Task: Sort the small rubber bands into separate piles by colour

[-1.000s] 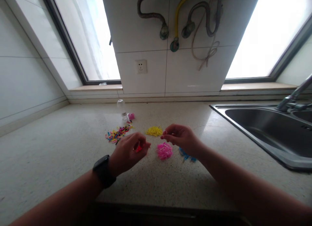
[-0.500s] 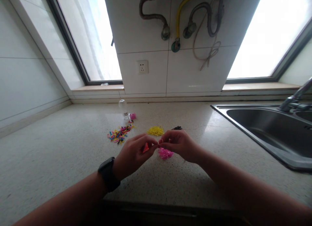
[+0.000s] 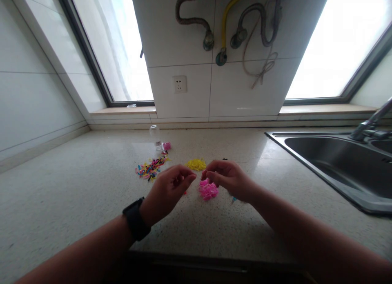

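Note:
My left hand [image 3: 173, 187], with a black watch on its wrist, is closed in a pinch, thumb against forefinger. What it may hold is too small to make out. Just to its right, my right hand [image 3: 229, 178] has curled fingers, with thumb and forefinger tips close together; anything between them cannot be made out. A pile of pink bands [image 3: 208, 191], apparently small rubber bands, lies below the fingertips. Beyond is a yellow pile [image 3: 196, 164]. Mixed-colour bands [image 3: 151, 168] lie left of my left hand. Red, blue and black bits are mostly hidden by my hands.
A clear small bottle [image 3: 155, 137] stands at the back left, beside a pink cap-like piece [image 3: 167, 146]. A steel sink [image 3: 321, 161] with a faucet [image 3: 370, 122] is set into the counter [image 3: 92, 194] on the right. The tiled wall has a socket [image 3: 179, 84] and hoses.
My hands, whose fingertips met before, have drawn slightly apart. The pink pile shows more, the red one less; a blue bit now shows under my right hand.

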